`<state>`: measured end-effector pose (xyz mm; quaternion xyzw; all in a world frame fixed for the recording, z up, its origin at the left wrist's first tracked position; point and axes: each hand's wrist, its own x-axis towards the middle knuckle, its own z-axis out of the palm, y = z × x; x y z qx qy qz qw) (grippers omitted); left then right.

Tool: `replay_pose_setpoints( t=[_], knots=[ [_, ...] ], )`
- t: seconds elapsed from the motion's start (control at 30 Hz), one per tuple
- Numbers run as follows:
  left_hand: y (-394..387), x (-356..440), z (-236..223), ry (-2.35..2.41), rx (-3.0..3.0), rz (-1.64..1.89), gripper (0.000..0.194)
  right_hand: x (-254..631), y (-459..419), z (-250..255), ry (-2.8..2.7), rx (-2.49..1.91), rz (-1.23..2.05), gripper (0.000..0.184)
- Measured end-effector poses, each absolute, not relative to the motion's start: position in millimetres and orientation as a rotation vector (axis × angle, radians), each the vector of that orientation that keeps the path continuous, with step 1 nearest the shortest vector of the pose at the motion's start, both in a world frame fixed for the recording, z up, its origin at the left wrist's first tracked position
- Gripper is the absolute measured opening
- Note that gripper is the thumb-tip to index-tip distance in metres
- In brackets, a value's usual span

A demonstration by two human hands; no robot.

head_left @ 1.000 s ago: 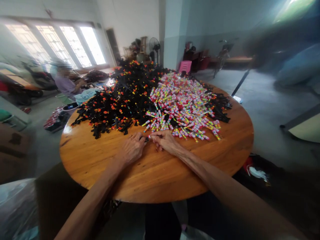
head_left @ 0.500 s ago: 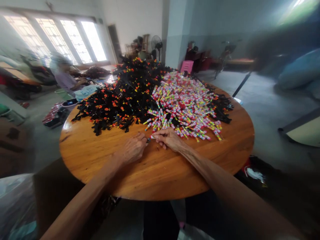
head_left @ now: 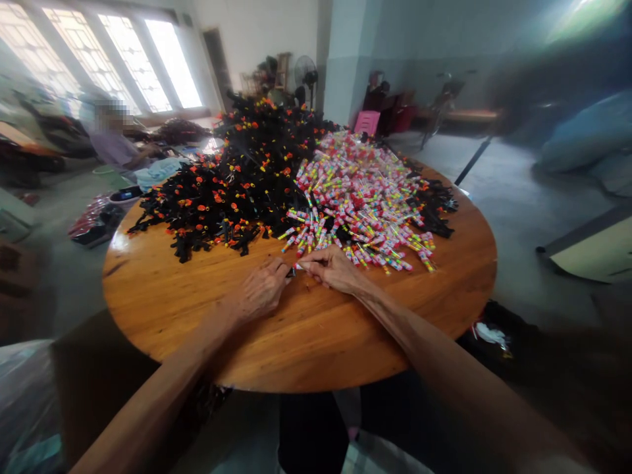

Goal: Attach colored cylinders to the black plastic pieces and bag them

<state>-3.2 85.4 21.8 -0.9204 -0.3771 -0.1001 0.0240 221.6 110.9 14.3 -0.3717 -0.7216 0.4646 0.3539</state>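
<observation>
My left hand (head_left: 261,289) and my right hand (head_left: 333,268) meet at the middle of a round wooden table (head_left: 306,329). My left fingers pinch a small black piece (head_left: 291,272). My right fingers pinch a small pink-and-white tube (head_left: 299,266) that touches the black piece. Just beyond my hands lies a heap of colourful tubes (head_left: 360,197). A bigger heap of black pieces with orange and yellow caps (head_left: 237,178) lies to its left.
A seated person (head_left: 116,141) works at the far left near bright windows (head_left: 99,52). A pink stool (head_left: 366,122) and a fan (head_left: 306,76) stand behind the table. A clear plastic bag (head_left: 24,401) sits at my lower left.
Both hands stay pinched together at the same spot on the table. My head has shifted, so the whole scene slides slightly left.
</observation>
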Motion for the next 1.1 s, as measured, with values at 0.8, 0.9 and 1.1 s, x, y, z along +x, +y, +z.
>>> replay_pose_setpoints(
  t=[0.8, 0.9, 1.1],
  knots=[
    [61, -15, 31, -1.326, -3.061, -0.843, 0.032, 221, 99, 21, -2.067, -0.953, 1.271, 0.044],
    [18, -47, 39, -1.666, -2.736, -0.759, 0.031, 217, 106, 19, -2.123, -1.104, 0.967, 0.049],
    [-91, -174, 24, -2.257, -1.855, -0.571, 0.039, 187, 133, 35, -2.549, -1.266, 0.029, 0.026]
  ],
)
